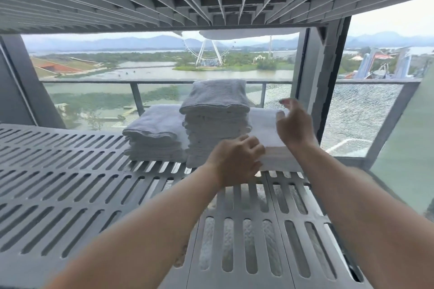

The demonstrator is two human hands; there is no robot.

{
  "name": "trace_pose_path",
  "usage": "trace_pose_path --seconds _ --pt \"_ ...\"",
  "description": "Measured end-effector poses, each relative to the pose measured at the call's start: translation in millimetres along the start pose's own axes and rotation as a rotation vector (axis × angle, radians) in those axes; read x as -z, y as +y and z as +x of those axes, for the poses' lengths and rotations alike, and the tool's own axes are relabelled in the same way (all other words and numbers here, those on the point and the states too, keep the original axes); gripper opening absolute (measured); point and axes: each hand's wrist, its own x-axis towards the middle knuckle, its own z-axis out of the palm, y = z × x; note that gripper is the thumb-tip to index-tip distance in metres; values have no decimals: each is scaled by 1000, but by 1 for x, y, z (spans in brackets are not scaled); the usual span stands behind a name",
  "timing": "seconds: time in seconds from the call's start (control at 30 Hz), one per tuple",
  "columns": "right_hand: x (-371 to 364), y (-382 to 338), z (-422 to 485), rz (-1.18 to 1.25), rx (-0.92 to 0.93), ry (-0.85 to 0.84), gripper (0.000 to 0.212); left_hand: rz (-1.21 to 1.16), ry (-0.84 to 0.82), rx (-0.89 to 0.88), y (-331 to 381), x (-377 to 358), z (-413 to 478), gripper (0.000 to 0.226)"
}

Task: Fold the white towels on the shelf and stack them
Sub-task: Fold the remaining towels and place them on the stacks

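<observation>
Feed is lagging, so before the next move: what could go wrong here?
The tall stack stands hard against the flat towel; the left hand, curled at that towel's near corner, could bump or drag it over. The right hand hovers open above it, so pulling one-handed may undo the fold.

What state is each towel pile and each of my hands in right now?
tall stack: folded, middle, highest.
short stack: folded, left of the tall one.
flat towel: lying low, right of the tall stack.
left hand: fingers curled on the flat towel's near edge.
right hand: open, raised over that towel.
</observation>
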Motion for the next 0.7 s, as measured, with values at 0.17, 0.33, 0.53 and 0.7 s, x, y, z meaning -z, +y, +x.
trace_pose_path --seconds 0.17,0.33,0.53,0.7 --pt "-33 -60 -17 30 305 -42 30 -34 324 268 -56 19 -60 16" --pt "-56 -103 -20 -71 483 -5 28 -232 510 795 -125 26 -77 31" --pt "-83 -140 -15 -282 534 13 29 -761 412 1051 -174 6 -59 39" --pt "-105 -158 -3 -424 401 -13 34 -1167 350 1071 -183 3 -27 58"
